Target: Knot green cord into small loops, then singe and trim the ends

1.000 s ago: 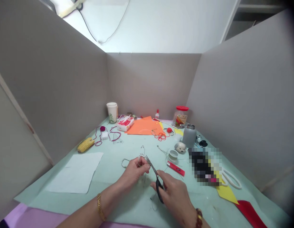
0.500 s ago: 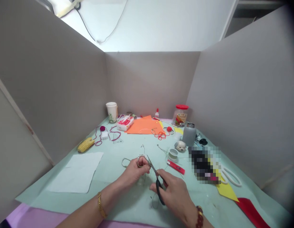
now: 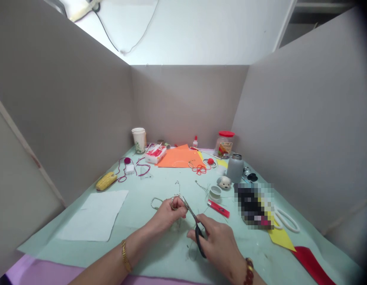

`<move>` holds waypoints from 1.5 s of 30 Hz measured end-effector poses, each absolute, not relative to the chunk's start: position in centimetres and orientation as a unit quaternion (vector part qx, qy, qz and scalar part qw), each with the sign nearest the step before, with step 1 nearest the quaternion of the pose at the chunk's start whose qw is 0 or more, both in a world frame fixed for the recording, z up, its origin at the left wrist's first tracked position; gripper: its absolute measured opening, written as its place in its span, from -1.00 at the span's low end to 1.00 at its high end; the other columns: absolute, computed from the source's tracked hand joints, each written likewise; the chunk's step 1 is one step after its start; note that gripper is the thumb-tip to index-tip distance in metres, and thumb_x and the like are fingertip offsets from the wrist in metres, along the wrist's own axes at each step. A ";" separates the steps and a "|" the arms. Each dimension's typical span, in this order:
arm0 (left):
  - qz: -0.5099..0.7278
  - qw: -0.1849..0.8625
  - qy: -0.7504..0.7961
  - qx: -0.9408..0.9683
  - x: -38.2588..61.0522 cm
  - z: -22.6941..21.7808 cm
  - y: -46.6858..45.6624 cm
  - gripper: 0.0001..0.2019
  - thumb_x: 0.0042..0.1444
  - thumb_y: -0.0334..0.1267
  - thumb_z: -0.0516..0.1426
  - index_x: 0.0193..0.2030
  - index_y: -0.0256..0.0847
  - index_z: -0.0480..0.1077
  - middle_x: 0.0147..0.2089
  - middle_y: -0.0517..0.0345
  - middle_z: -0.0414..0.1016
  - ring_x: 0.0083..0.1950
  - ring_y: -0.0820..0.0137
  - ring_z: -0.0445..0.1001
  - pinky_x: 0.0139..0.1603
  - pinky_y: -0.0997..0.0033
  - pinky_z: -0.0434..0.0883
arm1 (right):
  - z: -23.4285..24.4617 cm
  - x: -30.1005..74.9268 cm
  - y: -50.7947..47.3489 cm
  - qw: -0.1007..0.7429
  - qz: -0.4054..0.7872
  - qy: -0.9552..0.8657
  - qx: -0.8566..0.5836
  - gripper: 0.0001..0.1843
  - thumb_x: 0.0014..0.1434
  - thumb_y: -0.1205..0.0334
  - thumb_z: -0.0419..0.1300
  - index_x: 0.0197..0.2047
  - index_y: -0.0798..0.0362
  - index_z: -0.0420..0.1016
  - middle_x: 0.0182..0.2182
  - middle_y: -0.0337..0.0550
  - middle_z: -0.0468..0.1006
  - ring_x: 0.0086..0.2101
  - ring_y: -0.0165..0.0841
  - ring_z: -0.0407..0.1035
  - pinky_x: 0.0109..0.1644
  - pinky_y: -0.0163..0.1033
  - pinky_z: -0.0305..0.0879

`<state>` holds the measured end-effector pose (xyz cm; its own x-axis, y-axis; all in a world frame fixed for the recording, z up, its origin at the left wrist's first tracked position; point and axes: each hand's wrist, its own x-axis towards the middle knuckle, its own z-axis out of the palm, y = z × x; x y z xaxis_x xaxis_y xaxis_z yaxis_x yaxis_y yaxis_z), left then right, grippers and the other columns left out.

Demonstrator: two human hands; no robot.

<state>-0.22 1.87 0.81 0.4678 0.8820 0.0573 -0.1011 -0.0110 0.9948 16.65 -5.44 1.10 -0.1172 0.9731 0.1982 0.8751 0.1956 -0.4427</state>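
Observation:
My right hand (image 3: 217, 239) grips black-handled scissors (image 3: 198, 237), their blades pointing up and left to the fingertips of my left hand (image 3: 170, 210). The left fingers pinch a thin greenish cord (image 3: 156, 202), a loop of which sticks out to the left of the hand. The blades look nearly closed beside the cord; whether they touch it I cannot tell. Just right of the blades are a spool of thin cord (image 3: 215, 193) and a red lighter (image 3: 219, 209). Fine loose strands lie below the hands on the pale green table cover.
A white cloth (image 3: 94, 215) and a corn-shaped object (image 3: 106, 181) lie left. Behind are a tissue pack (image 3: 155, 153), orange paper (image 3: 179, 158), a cup (image 3: 139, 140) and a red-lidded jar (image 3: 225, 144). To the right stand a grey bottle (image 3: 235, 169) and a dog figure (image 3: 224, 182). Grey panels enclose the table.
The scissor blades have come closer together at my left fingertips. Both hands stay in nearly the same place; the whole view has shifted very slightly.

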 end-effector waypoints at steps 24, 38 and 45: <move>0.409 0.578 0.322 0.628 -0.3 1.0 1.9 -0.88 -0.06 -0.35 0.13 -0.56 -0.22 0.28 -0.51 0.22 0.30 -0.43 0.45 0.27 -0.32 0.45 0.21 | 1.1 16.4 -5.3 0.228 0.078 -0.742 -0.626 -0.71 0.09 -0.03 0.20 -0.21 -0.03 0.44 -0.41 -0.26 0.55 -0.37 -0.29 0.44 -0.34 -0.30 0.13; 0.396 0.608 0.342 0.597 -0.3 1.1 1.8 -0.85 -0.11 -0.30 0.18 -0.57 -0.22 0.26 -0.55 0.25 0.27 -0.48 0.48 0.21 -0.37 0.46 0.15 | 0.5 16.8 -5.4 0.210 0.019 -0.764 -0.610 -0.79 0.15 0.03 0.15 -0.26 -0.01 0.41 -0.42 -0.24 0.54 -0.38 -0.31 0.46 -0.37 -0.32 0.08; 0.402 0.601 0.335 0.604 -0.2 1.4 1.7 -0.84 -0.10 -0.27 0.18 -0.57 -0.22 0.27 -0.55 0.23 0.30 -0.46 0.46 0.26 -0.33 0.45 0.18 | 0.8 16.4 -5.0 0.211 0.011 -0.757 -0.619 -0.78 0.10 0.02 0.20 -0.24 -0.04 0.41 -0.40 -0.27 0.52 -0.38 -0.33 0.43 -0.38 -0.31 0.08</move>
